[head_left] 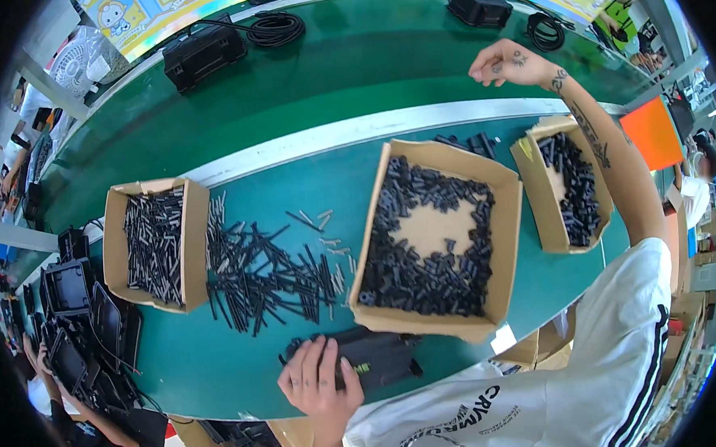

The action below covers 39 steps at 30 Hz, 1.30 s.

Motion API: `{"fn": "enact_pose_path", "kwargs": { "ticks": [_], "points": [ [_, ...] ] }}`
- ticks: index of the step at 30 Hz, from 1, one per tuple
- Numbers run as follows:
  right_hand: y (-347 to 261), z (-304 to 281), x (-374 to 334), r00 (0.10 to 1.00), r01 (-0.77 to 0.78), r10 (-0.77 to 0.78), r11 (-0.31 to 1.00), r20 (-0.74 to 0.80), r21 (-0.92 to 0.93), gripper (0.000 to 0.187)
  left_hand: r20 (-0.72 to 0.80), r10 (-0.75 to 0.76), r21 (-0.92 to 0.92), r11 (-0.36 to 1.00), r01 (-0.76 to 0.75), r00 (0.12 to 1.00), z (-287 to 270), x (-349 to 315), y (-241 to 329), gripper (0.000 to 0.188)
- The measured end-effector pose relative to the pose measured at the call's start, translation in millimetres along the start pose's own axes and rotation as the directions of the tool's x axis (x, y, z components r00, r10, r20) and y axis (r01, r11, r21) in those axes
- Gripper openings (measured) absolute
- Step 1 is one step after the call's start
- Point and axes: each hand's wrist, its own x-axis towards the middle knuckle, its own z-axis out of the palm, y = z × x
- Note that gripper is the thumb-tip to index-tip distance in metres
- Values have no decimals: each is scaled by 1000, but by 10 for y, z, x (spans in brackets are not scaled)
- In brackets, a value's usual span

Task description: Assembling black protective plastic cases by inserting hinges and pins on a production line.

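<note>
My left hand [322, 381] grips the left part of a flat black plastic casing [381, 357], its fingers bent over the top. The casing lies at the near table edge, against a large cardboard box [501, 248]. My right arm stretches far over the green belt, and my right hand [513, 63] hangs there with fingers curled closed and nothing showing in them. Short black tubular parts [426, 285] lie in the large box around a bare patch of bottom. Left of it, thin black rods [272, 276] and silver pins [335, 246] are scattered on the table.
Pins fill a cardboard box [197, 240] at left; black parts fill another [543, 206] at right. Black housings [73, 344] are piled far left. Two black units with coiled cables [203, 55] [480, 8] sit on the belt [350, 70]. Another person's arm [92, 411] shows lower left.
</note>
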Motion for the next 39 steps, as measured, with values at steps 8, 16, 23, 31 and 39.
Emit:
{"fn": "enact_pose_path", "kwargs": {
  "ticks": [8, 16, 23, 31, 39],
  "points": [
    [164, 259, -347, 999, 26, -16, 950, 35, -310, 49, -120, 86, 20, 996, -84, 989, 54, -19, -15, 31],
    [280, 529, -278, 988, 122, -85, 942, 129, -312, 50, -149, 66, 35, 997, -62, 987, 75, -44, 23, 27],
    [318, 527, -381, 989, 84, -42, 951, 145, -296, 37, -166, 107, 56, 994, -99, 980, 93, -45, 11, 28],
    [264, 584, -487, 983, 124, -87, 962, 159, -243, 55, -181, 107, 53, 994, -99, 978, 95, -56, 6, 29],
    [362, 724, -474, 951, 297, -306, 887, 32, -352, 55, -180, 83, 51, 996, -75, 980, 80, -36, 4, 29]
  ]
}}
